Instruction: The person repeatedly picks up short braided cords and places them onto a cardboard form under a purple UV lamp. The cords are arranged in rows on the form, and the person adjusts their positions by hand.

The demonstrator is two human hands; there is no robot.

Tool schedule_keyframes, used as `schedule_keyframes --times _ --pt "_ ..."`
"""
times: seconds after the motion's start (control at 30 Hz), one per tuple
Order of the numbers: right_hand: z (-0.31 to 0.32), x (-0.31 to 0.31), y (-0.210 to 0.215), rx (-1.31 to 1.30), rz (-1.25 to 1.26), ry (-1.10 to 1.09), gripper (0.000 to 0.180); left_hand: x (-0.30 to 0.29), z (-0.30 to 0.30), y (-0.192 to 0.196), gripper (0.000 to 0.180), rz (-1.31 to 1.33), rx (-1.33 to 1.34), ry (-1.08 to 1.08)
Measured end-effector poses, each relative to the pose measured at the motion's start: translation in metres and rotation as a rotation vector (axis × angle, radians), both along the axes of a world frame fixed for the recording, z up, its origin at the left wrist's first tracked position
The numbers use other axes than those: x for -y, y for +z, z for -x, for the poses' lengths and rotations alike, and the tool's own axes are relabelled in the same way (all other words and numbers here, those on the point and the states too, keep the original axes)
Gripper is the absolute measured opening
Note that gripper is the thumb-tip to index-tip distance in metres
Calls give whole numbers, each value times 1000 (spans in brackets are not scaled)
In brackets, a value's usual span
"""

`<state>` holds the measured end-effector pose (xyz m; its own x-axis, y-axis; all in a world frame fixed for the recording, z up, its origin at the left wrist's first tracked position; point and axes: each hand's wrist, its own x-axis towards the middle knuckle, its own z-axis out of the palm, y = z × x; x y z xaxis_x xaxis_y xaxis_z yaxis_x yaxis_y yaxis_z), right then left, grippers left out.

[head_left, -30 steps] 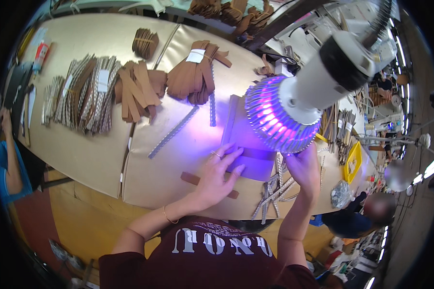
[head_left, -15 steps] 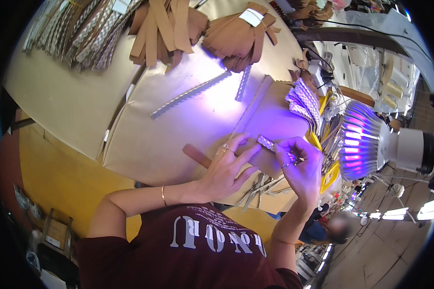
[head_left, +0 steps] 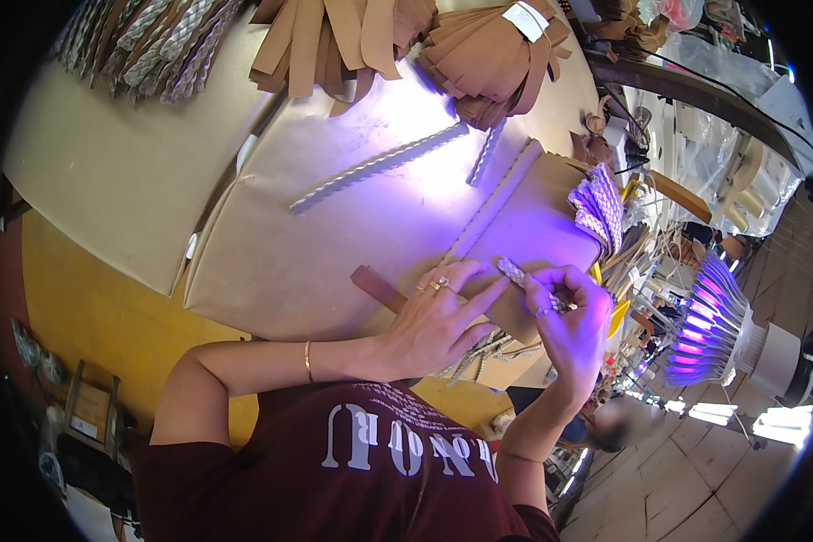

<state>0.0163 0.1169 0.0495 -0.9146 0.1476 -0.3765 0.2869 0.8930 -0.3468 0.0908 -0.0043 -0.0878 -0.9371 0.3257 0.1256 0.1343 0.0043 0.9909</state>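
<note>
In the head view, the right hand (head_left: 569, 312) pinches a short braided strip (head_left: 512, 271) between thumb and fingertips, the strip's free end pointing up and left. That strip is over the lower part of a flat brown panel (head_left: 524, 217), which lies on the padded beige table (head_left: 262, 244) toward its near edge. The left hand (head_left: 438, 316) is palm down with its fingers loosely spread; its index fingertip is right beside the strip, though I cannot tell whether it touches. A ring and a bracelet (head_left: 308, 361) are on this side.

Just left of the left hand, a brown strip (head_left: 377, 286) lies on the table and passes out of sight under the hand. Loose braided strips (head_left: 488, 357) lie at the near edge, below the hands. A fanned stack of braided strips (head_left: 598, 208) is at the panel's right side.

Farther in, a long braided piece (head_left: 379, 169) lies at a slant, near a shorter one (head_left: 486, 155). Toward the far edge sits a tied brown bundle (head_left: 488, 68), with more brown strips (head_left: 330, 45) to its left. A purple-glowing lamp (head_left: 709, 316) hangs at the right.
</note>
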Motion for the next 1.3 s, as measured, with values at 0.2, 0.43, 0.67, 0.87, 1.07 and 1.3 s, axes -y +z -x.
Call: schedule_keyframes --times 0.2,0.43,0.67,0.87,1.07,1.3 --pt "0 -3 1 31 23 -47 13 1 0 0 60 7 -2 -11" --pt "-2 1 3 -3 34 -61 14 1 2 2 59 37 -17 -8" --pt "-2 -2 1 -13 -10 -31 14 1 1 0 59 9 8 -7" --pt "-2 -5 1 -9 17 -25 14 -1 1 2 61 -91 109 37" --pt "1 -1 2 0 1 -11 13 -2 10 3 62 -8 31 32" --pt "-21 -27 37 -73 -279 33 27 3 13 7 63 94 -18 -23"
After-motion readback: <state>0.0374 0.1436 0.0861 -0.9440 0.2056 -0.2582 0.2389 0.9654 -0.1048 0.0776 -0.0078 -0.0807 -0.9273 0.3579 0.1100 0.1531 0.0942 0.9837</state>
